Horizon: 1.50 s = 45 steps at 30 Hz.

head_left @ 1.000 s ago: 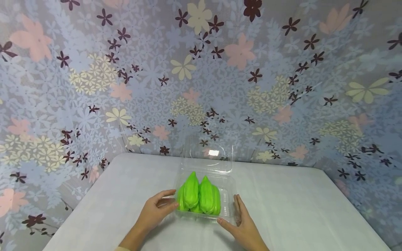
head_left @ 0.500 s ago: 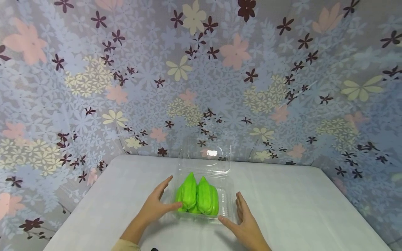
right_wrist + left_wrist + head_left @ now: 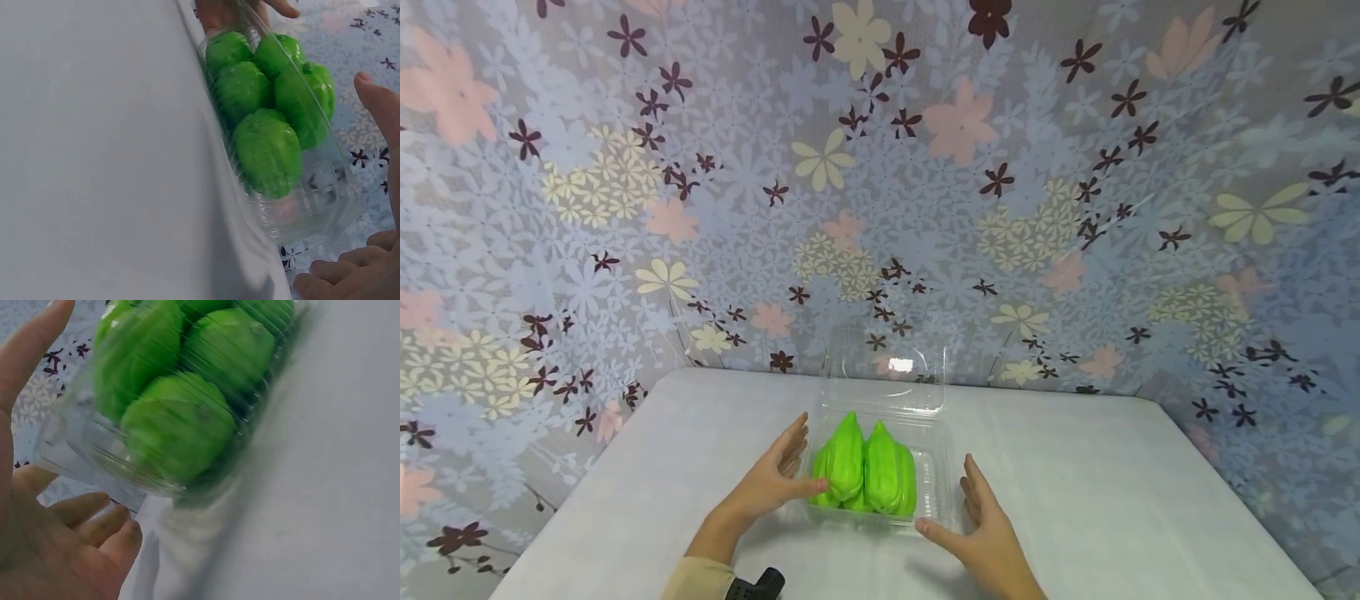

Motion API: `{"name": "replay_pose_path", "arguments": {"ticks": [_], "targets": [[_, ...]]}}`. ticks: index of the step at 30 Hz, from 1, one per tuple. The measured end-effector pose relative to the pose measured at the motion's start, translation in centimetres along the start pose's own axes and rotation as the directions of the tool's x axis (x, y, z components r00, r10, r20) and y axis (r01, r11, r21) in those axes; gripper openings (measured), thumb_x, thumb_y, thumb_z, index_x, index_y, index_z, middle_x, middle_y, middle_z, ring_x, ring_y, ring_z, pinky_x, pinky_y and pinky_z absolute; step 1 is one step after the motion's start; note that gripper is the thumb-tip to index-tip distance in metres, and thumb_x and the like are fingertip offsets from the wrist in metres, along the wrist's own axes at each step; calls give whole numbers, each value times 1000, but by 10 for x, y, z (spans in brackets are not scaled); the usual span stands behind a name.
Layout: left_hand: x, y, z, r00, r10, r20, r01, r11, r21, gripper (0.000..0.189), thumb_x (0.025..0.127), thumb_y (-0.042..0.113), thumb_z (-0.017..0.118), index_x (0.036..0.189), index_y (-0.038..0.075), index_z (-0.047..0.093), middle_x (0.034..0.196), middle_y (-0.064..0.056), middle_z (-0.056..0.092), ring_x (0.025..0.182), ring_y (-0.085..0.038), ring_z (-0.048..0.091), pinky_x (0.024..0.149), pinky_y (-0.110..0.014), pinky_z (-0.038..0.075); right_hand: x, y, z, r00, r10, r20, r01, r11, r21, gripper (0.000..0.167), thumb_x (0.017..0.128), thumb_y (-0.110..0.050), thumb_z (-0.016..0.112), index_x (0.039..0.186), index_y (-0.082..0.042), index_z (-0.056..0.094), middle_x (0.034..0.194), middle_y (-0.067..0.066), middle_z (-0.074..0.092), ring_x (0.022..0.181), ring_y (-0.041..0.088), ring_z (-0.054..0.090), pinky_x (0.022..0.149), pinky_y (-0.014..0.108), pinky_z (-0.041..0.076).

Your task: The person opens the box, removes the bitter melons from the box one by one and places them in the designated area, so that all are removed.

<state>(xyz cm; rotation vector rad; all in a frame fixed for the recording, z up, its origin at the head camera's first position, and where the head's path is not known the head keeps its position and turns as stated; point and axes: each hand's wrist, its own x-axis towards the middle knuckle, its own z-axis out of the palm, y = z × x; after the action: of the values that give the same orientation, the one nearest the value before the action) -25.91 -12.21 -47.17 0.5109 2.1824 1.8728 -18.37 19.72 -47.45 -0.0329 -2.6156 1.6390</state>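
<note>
A clear plastic clamshell box (image 3: 934, 483) stands on the table with its lid (image 3: 880, 393) raised at the back. Several bright green, ridged, pointed fruits or vegetables (image 3: 882, 475) fill its left and middle; their exact kind is unclear. On the left, my left hand (image 3: 767, 487) is spread beside the box, its thumb over the front left corner; the left wrist view has the fingers (image 3: 94, 515) apart from the plastic. My right hand (image 3: 985, 537) stands at the right side, fingers extended, thumb near the front right corner. In the right wrist view, the right hand (image 3: 359, 269) also appears apart from the box.
A white cloth covers the table (image 3: 1075, 483). Behind it and on both sides hangs a flower-patterned curtain or wall covering (image 3: 880, 208). A black strap or device (image 3: 758, 586) is at the left sleeve (image 3: 700, 579).
My left hand has loosened from the box's left side and spread its fingers. My right hand has drawn slightly away. The box and green pieces keep their place on the table; the view shifted slightly.
</note>
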Motion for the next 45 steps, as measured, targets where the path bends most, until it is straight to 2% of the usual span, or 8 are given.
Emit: {"name": "replay_pose_path", "arguments": {"ticks": [3, 7, 13, 21, 30, 38, 45], "targets": [[0, -2, 0, 998, 9, 55, -8, 1000, -12, 114, 82, 15, 85, 163, 13, 6, 165, -24, 6, 150, -42, 8, 121, -51, 13, 1, -2, -5, 1000, -22, -9, 22, 1000, 6, 119, 76, -43, 88, 163, -12, 13, 166, 17, 15, 147, 40, 25, 115, 50, 30], [2, -8, 2, 994, 8, 105, -9, 1000, 7, 117, 82, 17, 86, 163, 13, 3, 166, -22, 3, 151, -41, 6, 120, -52, 13, 0, -7, -13, 998, -52, -21, 51, 999, -14, 117, 77, -42, 88, 162, -11, 15, 165, 17, 20, 146, 39, 28, 115, 50, 32], [3, -12, 6, 994, -13, 108, 13, 1000, 1, 123, 78, 19, 89, 163, 16, 1, 167, -19, 2, 151, -39, 7, 120, -49, 15, 0, -17, -23, 998, -68, -14, 67, 995, -72, 113, 75, -49, 87, 162, -16, 22, 163, 12, 28, 145, 35, 33, 112, 50, 38], [4, -9, 9, 991, -12, 132, 12, 1000, 2, 127, 77, 15, 90, 163, 15, -5, 167, -19, -2, 151, -39, 6, 120, -50, 15, 5, -40, -30, 991, -136, -2, 135, 981, -137, 109, 73, -49, 88, 160, -17, 29, 162, 10, 30, 144, 38, 35, 111, 47, 39], [5, -9, 6, 988, -10, 154, 15, 999, -28, 131, 75, 9, 90, 162, 18, -8, 167, -17, -8, 151, -37, 1, 120, -50, 11, 17, -59, -17, 990, -129, 57, 132, 989, -67, 109, 73, -42, 90, 159, -13, 31, 162, 6, 30, 146, 35, 32, 112, 45, 38], [5, -15, 1, 989, -5, 147, 10, 999, -34, 132, 75, 8, 90, 162, 17, -10, 167, -16, -9, 152, -35, 0, 121, -47, 11, 23, -70, -4, 986, -149, 73, 150, 989, -10, 102, 74, -38, 91, 156, -10, 37, 158, 10, 38, 135, 39, 47, 102, 51, 49], [5, -17, -1, 991, -2, 132, 7, 999, -38, 133, 74, 8, 90, 162, 15, -10, 166, -16, -8, 152, -34, 1, 121, -46, 11, 28, -67, 8, 988, -131, 88, 127, 991, 46, 97, 72, -33, 93, 152, -12, 43, 149, 14, 49, 127, 37, 55, 93, 46, 56]]}}
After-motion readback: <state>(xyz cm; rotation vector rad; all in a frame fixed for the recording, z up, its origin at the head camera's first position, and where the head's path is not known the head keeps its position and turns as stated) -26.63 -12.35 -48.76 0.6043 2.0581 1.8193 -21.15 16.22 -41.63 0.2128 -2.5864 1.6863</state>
